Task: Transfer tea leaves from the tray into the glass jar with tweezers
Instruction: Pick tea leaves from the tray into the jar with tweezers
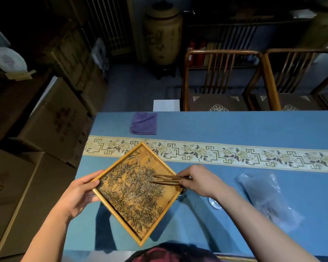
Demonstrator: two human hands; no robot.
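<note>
A square bamboo tray (pixel 160 159) is held above the blue table, turned like a diamond, and dry tea leaves (pixel 133 191) cover most of it. My left hand (pixel 81 193) grips the tray's left corner, thumb on the rim. My right hand (pixel 199 181) pinches brown wooden tweezers (pixel 167 179) whose tips lie among the leaves at the tray's right side. The glass jar (pixel 184 191) is mostly hidden under the tray's right corner and my right hand; only a bit of its rim shows.
A round lid (pixel 215 203) lies on the table just under my right forearm. A crumpled clear plastic bag (pixel 269 197) lies to the right, and a folded purple cloth (pixel 144 123) at the far left edge. Wooden chairs (pixel 222 80) stand behind the table; cardboard boxes (pixel 51 125) on the left.
</note>
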